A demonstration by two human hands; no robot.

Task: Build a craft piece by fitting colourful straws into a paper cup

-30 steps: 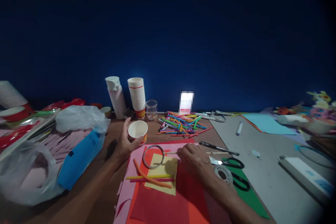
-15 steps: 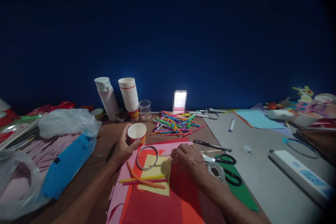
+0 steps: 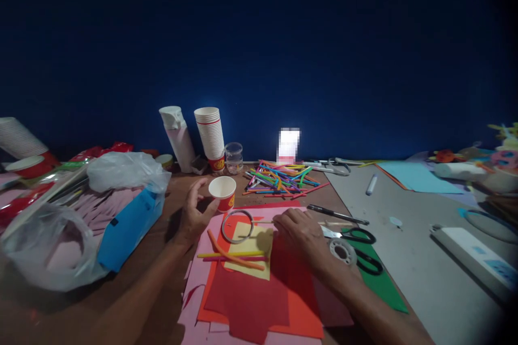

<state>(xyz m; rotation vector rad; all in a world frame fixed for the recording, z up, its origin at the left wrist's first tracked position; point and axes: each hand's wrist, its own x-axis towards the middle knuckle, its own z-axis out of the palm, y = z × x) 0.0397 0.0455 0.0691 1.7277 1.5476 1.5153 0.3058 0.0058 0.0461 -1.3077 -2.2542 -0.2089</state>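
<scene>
So far, the red-printed paper cup (image 3: 222,194) is bare, gripped by the left hand (image 3: 193,213) above pink card (image 3: 190,302) mid-bench (image 3: 156,242); a grey ring (image 3: 225,226) and loose straws (image 3: 232,253) lie unattached on yellow paper (image 3: 246,271), the curled right hand (image 3: 301,237) beside them, its grip unclear.

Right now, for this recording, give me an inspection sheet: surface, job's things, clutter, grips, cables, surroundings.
surface: wooden table, grey board at right.
job's things: paper cup, grey ring on yellow paper, thin stick.
grips: left hand at the cup, contact unclear; right hand over the stick.
clutter: plastic bag, blue packet, coloured straws, scissors, tape roll.
cables: nothing seen; power strip at right.
surroundings: dark blue wall, stacked paper cups.
</scene>
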